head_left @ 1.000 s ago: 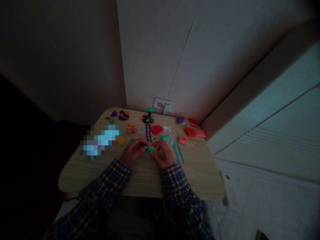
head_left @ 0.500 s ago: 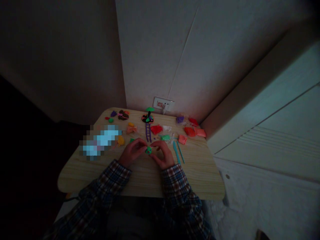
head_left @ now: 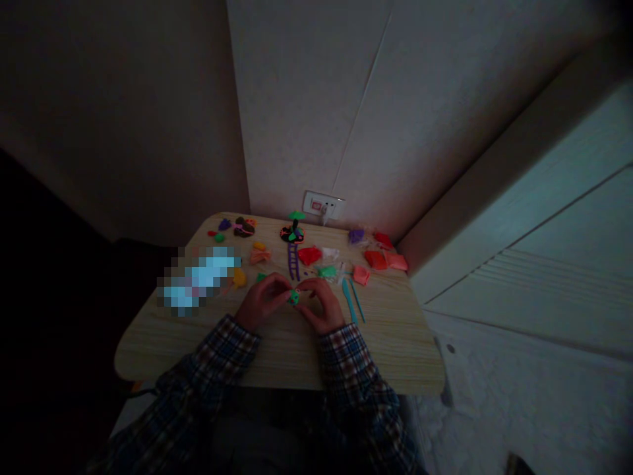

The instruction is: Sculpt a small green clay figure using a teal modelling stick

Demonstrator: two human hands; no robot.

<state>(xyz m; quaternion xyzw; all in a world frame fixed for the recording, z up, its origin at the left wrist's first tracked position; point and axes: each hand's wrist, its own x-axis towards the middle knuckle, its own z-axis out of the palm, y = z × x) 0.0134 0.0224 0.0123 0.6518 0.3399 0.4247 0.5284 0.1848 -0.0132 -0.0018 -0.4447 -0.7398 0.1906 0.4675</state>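
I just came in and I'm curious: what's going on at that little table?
Someone in plaid sleeves is handling a small green piece. The left hand has it in the fingers; the right hand is beside it, maybe touching; I can't tell. On the table lie a purple ladder shape and, to the right, two blue tools.

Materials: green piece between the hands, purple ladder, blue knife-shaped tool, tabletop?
Green piece: probably modelling clay, fairly matte; rounded shape.
Purple ladder: likely same, matte; slightly wavy strips.
Blue knife-shaped tool: likely smooth plastic, from its even colour.
Tabletop: wood or wood-look laminate; grain lines show, gloss unclear.
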